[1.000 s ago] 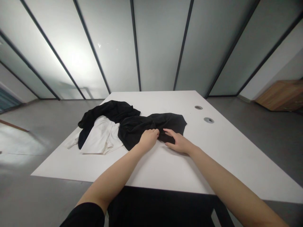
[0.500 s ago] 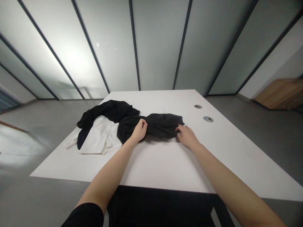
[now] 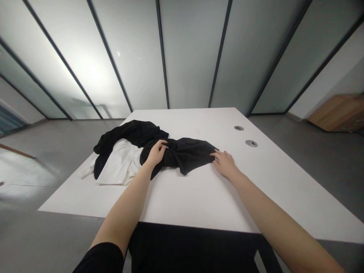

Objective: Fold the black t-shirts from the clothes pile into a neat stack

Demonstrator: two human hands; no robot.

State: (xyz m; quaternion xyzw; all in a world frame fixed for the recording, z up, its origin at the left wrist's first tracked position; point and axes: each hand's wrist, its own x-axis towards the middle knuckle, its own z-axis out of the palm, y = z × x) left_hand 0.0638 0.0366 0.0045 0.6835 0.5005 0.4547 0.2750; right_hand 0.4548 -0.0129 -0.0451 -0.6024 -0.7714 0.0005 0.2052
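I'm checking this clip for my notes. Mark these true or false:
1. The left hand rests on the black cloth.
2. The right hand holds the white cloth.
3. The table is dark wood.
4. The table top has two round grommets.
1. The left hand rests on the black cloth: true.
2. The right hand holds the white cloth: false. The right hand is at the black cloth's edge; the white cloth lies left of the left hand.
3. The table is dark wood: false. The table is white.
4. The table top has two round grommets: true, one beside another.

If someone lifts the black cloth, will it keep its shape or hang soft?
The black cloth will probably hang floppy, since it lies in soft folds. It seems light, and would likely slide on the smooth white table if pushed, bunching under the left hand.
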